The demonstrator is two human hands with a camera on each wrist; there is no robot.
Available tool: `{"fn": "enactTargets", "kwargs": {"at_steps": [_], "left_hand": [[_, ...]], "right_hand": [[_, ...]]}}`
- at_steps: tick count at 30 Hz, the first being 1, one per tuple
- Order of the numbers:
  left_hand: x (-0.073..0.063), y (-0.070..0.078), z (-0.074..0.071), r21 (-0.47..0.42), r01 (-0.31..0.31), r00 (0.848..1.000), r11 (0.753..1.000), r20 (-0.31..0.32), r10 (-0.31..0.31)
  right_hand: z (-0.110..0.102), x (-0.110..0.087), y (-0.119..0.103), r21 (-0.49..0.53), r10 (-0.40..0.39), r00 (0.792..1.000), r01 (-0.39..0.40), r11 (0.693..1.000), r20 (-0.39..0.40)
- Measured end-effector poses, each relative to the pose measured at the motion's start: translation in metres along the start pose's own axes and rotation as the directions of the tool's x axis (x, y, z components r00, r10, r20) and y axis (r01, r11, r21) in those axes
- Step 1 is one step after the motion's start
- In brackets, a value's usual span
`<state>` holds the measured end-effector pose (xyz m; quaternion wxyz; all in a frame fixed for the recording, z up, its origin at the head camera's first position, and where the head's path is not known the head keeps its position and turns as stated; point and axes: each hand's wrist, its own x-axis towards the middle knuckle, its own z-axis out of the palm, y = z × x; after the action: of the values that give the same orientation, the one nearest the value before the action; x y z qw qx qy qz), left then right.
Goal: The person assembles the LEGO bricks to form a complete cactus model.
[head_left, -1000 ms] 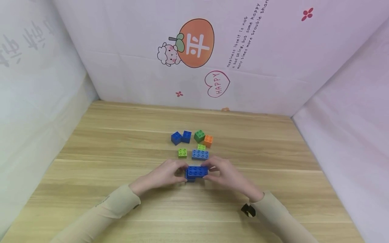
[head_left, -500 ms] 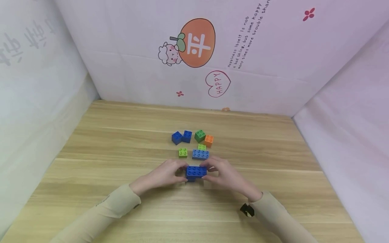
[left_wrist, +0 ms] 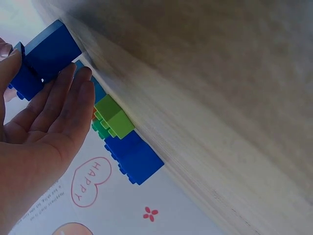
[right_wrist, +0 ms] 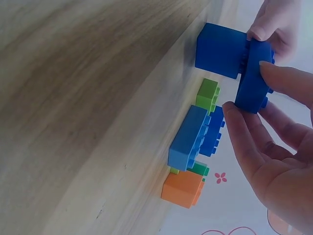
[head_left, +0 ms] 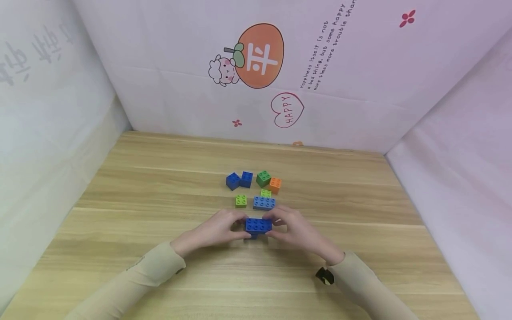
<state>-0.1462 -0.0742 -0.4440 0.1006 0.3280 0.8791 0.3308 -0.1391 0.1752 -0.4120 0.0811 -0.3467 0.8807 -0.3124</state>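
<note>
My right hand (head_left: 298, 231) pinches a long dark blue brick (head_left: 258, 226) between thumb and fingers at its right end. This brick rests over a dark blue block (right_wrist: 220, 51) standing on the table, and overhangs it to the right. In the right wrist view some studs show in a narrow gap between the two. My left hand (head_left: 220, 229) grips the left end, its thumb in front and its fingers behind. The left wrist view shows that thumb (left_wrist: 11, 68) against the long brick.
Just beyond the hands lie a light green brick (head_left: 241, 201) and a lighter blue long brick (head_left: 264, 203), with another light green brick (head_left: 266, 194) behind it. Farther back are two dark blue bricks (head_left: 246, 179), a green brick (head_left: 263, 178) and an orange brick (head_left: 275, 185). White printed cloth (head_left: 180, 102) walls the table.
The long dark blue brick has shifted slightly left, covering studs of the block beneath that showed before. My left thumb has slid right along the front. The loose bricks stay put.
</note>
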Motion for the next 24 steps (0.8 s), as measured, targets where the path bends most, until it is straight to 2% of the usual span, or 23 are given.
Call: {"fn": "enactTargets", "kwargs": {"at_steps": [9,24], "left_hand": [[0.0009,0.0011,-0.0007,-0.011,0.026,1.000,1.000,0.012,-0.026],[0.0012,0.0013,-0.0016,0.028,0.014,1.000,1.000,0.023,-0.014]], "right_hand": [[0.0041,-0.0008,-0.0020,0.007,0.033,0.999,-0.033,0.999,0.014],[0.0090,-0.0017,-0.0003,-0.001,-0.042,0.999,0.042,0.999,-0.019]]}}
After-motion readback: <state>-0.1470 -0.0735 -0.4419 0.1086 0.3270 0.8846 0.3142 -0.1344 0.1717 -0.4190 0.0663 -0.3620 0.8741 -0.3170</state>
